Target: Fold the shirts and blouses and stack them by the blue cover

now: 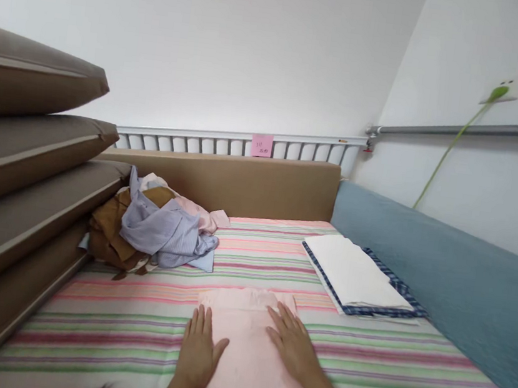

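Note:
A pale pink garment (244, 349), folded into a long panel, lies flat on the striped sheet (120, 328) right in front of me. My left hand (198, 350) rests along its left edge, fingers stretched out and pointing away, thumb spread over the cloth. On the opposite side my right hand (290, 342) is laid flat on the pink fabric near its upper right edge, fingers apart. Neither hand grasps anything. The near end of the garment runs down to the bottom of the picture and is slightly blurred.
A loose heap of clothes (160, 226) lies at the left, beside stacked brown cushions (27, 191). Folded white and blue-checked clothes (353, 275) form a pile at the right. A brown cushion (241, 185) and a blue padded side (430, 259) border the bed; a radiator (199, 142) stands behind.

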The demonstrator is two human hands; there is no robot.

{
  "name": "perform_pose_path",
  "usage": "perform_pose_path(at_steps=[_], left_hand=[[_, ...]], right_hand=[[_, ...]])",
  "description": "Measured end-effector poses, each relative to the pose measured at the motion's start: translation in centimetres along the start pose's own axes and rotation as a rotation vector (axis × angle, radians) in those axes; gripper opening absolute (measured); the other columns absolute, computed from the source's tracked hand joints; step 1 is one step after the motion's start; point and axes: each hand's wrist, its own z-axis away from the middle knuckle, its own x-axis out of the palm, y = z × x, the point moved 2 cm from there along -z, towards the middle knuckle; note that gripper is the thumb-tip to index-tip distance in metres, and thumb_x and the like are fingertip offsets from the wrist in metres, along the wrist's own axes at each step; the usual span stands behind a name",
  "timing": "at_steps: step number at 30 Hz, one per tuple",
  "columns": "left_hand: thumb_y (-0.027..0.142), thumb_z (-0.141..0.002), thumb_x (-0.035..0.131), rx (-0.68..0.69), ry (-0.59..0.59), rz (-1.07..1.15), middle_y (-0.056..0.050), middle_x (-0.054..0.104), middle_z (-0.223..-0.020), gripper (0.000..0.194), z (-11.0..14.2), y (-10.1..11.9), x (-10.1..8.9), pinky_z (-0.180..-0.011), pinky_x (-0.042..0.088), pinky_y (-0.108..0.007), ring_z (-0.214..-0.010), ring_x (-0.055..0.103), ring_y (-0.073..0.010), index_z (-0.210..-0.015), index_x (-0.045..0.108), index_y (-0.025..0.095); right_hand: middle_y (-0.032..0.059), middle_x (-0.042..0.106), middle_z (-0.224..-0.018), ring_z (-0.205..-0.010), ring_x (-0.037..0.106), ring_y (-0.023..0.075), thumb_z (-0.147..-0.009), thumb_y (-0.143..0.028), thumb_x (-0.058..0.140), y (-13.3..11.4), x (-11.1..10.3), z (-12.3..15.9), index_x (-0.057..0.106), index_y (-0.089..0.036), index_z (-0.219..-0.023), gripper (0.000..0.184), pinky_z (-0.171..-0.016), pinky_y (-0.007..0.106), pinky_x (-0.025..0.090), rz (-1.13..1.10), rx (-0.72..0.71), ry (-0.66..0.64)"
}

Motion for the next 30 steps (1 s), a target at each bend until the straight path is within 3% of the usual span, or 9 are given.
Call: perform_pose_path(at_steps=[14,19,22,25,27,30], left_hand=[[0.058,-0.084,0.032,0.006,0.018,0.004,-0.020,0.035,-0.143,0.075,0.1,0.2,-0.2,-0.104,0.032,-0.047,-0.134,0.030,-0.0328,-0.138,0.034,0.006],[0.057,-0.082,0.037,-0.052,-0.028,0.149,-0.018,0.034,-0.145,0.074,-0.2,0.3,-0.8,-0.107,0.028,-0.049,-0.135,0.027,-0.0319,-0.137,0.036,0.008],[0.049,-0.081,0.043,-0.191,-0.056,0.430,-0.017,0.035,-0.145,0.069,-1.1,-0.5,-2.2,-0.108,0.028,-0.043,-0.135,0.029,-0.0278,-0.136,0.037,0.009],[0.041,-0.078,0.048,-0.467,-0.067,0.710,-0.019,0.041,-0.141,0.070,-2.1,-2.1,-3.7,-0.101,0.037,-0.031,-0.125,0.045,-0.0230,-0.136,0.032,0.005],[0.041,-0.076,0.049,-0.608,-0.106,0.759,-0.022,0.050,-0.131,0.071,-2.5,-3.2,-4.4,-0.091,0.044,-0.030,-0.110,0.056,-0.0229,-0.133,0.033,0.001],[0.041,-0.068,0.058,-0.695,-0.206,0.734,-0.022,0.062,-0.112,0.073,-3.1,-4.1,-5.0,-0.072,0.049,-0.032,-0.089,0.063,-0.0248,-0.125,0.041,-0.002]], right_hand=[[0.0028,0.028,-0.148,-0.137,0.023,0.0204,-0.090,-0.058,0.027,0.0,-0.2,0.1,0.036,-0.032,-0.139,0.056,-0.111,0.044,0.022,0.013,-0.002,-0.003],[0.0030,0.031,-0.147,-0.136,0.025,0.0197,-0.089,-0.055,0.030,-0.1,-0.1,0.0,0.038,-0.032,-0.137,0.054,-0.110,0.043,0.023,0.019,0.004,0.008],[0.0035,0.033,-0.146,-0.136,0.026,0.0191,-0.089,-0.052,0.032,0.1,-0.2,-0.3,0.041,-0.030,-0.136,0.052,-0.110,0.043,0.023,-0.039,0.000,-0.003],[0.0064,0.036,-0.144,-0.135,0.029,0.0191,-0.087,-0.046,0.036,1.1,-1.0,-0.9,0.048,-0.023,-0.132,0.051,-0.110,0.040,0.025,-0.226,0.022,0.024],[0.0092,0.037,-0.144,-0.134,0.030,0.0203,-0.084,-0.041,0.043,2.5,-2.0,-1.1,0.050,-0.018,-0.129,0.052,-0.110,0.037,0.027,-0.418,0.144,0.088],[0.0150,0.047,-0.135,-0.125,0.044,0.0247,-0.080,-0.035,0.048,4.7,-3.3,-1.1,0.050,-0.011,-0.127,0.053,-0.103,0.036,0.036,-0.630,0.423,0.111]])
